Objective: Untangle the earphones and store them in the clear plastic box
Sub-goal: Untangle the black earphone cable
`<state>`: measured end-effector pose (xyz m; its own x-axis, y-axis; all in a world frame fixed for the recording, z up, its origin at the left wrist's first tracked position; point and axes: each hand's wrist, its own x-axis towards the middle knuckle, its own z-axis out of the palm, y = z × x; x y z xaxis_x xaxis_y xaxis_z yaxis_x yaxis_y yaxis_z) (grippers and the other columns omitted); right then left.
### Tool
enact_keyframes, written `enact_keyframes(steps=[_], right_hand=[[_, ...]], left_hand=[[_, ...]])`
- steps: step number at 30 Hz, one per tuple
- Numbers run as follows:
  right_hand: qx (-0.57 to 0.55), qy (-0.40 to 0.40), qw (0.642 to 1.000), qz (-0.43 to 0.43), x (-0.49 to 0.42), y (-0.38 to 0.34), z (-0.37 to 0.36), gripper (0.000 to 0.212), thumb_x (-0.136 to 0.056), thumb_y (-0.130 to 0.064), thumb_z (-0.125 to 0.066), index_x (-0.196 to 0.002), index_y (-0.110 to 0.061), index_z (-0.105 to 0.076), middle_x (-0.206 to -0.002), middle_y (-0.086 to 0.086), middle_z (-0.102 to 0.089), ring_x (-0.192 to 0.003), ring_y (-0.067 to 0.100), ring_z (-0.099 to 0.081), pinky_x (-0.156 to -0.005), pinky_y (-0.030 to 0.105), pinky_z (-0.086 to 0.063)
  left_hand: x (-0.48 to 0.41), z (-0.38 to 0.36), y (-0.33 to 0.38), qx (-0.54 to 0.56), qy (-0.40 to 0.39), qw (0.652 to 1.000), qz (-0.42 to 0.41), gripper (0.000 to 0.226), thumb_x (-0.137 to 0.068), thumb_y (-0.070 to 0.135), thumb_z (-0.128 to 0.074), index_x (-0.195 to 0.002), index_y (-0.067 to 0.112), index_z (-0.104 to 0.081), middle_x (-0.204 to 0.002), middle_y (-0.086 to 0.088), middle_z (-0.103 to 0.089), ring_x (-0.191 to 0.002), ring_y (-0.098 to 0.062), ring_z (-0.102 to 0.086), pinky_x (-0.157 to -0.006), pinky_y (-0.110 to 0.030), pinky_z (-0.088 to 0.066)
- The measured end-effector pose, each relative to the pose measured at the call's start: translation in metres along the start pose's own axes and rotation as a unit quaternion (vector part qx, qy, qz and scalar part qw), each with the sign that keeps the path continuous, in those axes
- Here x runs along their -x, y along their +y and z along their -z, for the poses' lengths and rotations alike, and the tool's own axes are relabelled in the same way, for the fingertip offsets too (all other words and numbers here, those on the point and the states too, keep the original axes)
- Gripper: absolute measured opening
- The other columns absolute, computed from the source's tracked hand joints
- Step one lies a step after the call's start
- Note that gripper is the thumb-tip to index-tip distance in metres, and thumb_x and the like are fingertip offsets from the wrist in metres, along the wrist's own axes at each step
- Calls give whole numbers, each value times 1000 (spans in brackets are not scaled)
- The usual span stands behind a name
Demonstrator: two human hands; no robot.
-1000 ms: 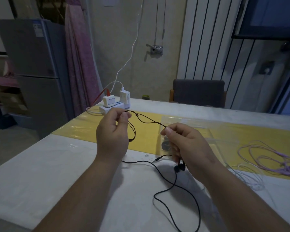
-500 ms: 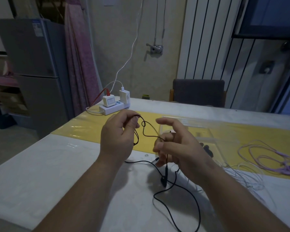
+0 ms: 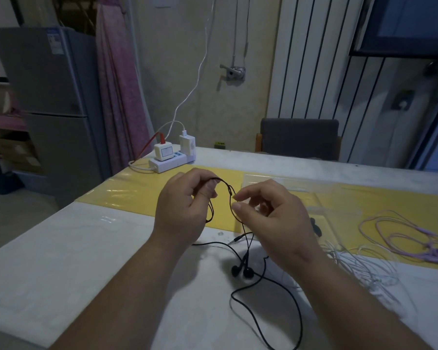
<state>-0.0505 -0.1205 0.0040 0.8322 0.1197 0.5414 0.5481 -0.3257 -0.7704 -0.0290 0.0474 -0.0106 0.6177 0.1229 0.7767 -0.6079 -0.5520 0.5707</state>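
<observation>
Black earphone cord (image 3: pixel 225 184) spans sideways between pinching left hand (image 3: pixel 181 210) and pinching right hand (image 3: pixel 271 221), earbuds (image 3: pixel 242 271) below, toward the near edge of the table (image 3: pixel 61 248).

No text can be read. A blue-and-white sticker (image 3: pixel 53 39) sits on the upper door of the refrigerator (image 3: pixel 46 79), at ten o'clock in the view, its print too small and blurred to make out; on the power strip (image 3: pixel 162 165), at eleven o'clock from the view's centre, the square white charger (image 3: pixel 164 152) shows a blue-outlined panel whose marks, if any, are illegible.
</observation>
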Motion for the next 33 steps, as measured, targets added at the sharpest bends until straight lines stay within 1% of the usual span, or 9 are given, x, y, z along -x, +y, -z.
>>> enact_keyframes(steps=[4, 9, 12, 15, 18, 21, 25, 28, 33], right_hand=[[27, 40, 999, 23, 1, 0, -3, 15, -77, -35, -78, -81, -33, -64, -78, -9, -60, -69, 10, -52, -61, 23, -43], [90, 59, 993, 46, 1, 1, -4, 13, -83, -23, -72, -76, -30, -63, -75, -11, -61, -72, 9, -56, -63, 28, -46], [-7, 53, 998, -15, 0, 0, -2, 10, -85, -24, -67, -76, -25, -62, -73, -3, -63, -70, 19, -60, -67, 42, -55], [-88, 60, 993, -58, 0, -3, -1, 7, -79, -30, -63, -77, -23, -62, -78, 5, -66, -73, 33, -63, -66, 55, -56], [-69, 72, 994, -53, 1, -5, 0, 9, -80, -16, -69, -74, -21, -64, -73, 4, -68, -70, 30, -65, -63, 51, -57], [-74, 69, 993, -67, 2, -6, -1, 17, -79, -6, -66, -84, -23, -64, -75, 0, -68, -72, 31, -62, -66, 49, -57], [-21, 37, 996, -80, 0, -1, -2, 18, -79, -9, -65, -82, -26, -70, -72, 1, -69, -66, 22, -62, -62, 36, -53], [5, 25, 996, -87, 0, 1, -2, 13, -80, -15, -66, -78, -27, -70, -70, -4, -69, -62, 9, -60, -59, 29, -51], [-35, 38, 995, -89, 0, 0, -2, 12, -81, -12, -67, -78, -23, -70, -73, -2, -70, -72, 18, -66, -69, 41, -57]], left_hand=[[-1, 0, 0, -16, -14, 999, -29, 12, -90, 23, -55, -91, 29, -65, -71, 15, -63, -76, -15, -60, -68, -43, -48], [0, -1, 2, -24, -38, 998, -44, 12, -89, 27, -54, -88, 28, -66, -68, 18, -59, -74, -15, -56, -66, -42, -46], [1, -1, 2, -6, -37, 999, -10, 19, -87, 31, -50, -82, 22, -66, -70, 9, -61, -75, -18, -56, -66, -41, -45], [1, -1, 2, -8, -59, 998, 10, 19, -84, 25, -48, -71, 18, -60, -65, 7, -57, -71, -15, -52, -63, -39, -42], [2, -1, 3, -22, -80, 996, 11, 19, -83, 16, -46, -64, 16, -50, -58, 4, -47, -64, -15, -44, -58, -40, -37], [1, -1, 2, -25, -85, 996, 1, 20, -82, 23, -42, -63, 19, -44, -56, 4, -43, -61, -15, -41, -56, -39, -33], [2, -3, 3, -20, -80, 997, 7, 30, -86, 35, -44, -62, 17, -44, -59, 2, -45, -59, -14, -41, -55, -35, -34], [3, -4, 4, -7, -93, 996, 9, 23, -86, 36, -54, -70, 20, -57, -56, 6, -45, -56, -11, -42, -53, -30, -34], [4, -5, 2, -29, -109, 994, 7, 12, -87, 27, -56, -77, 24, -62, -58, 13, -50, -58, -7, -45, -53, -25, -32]])
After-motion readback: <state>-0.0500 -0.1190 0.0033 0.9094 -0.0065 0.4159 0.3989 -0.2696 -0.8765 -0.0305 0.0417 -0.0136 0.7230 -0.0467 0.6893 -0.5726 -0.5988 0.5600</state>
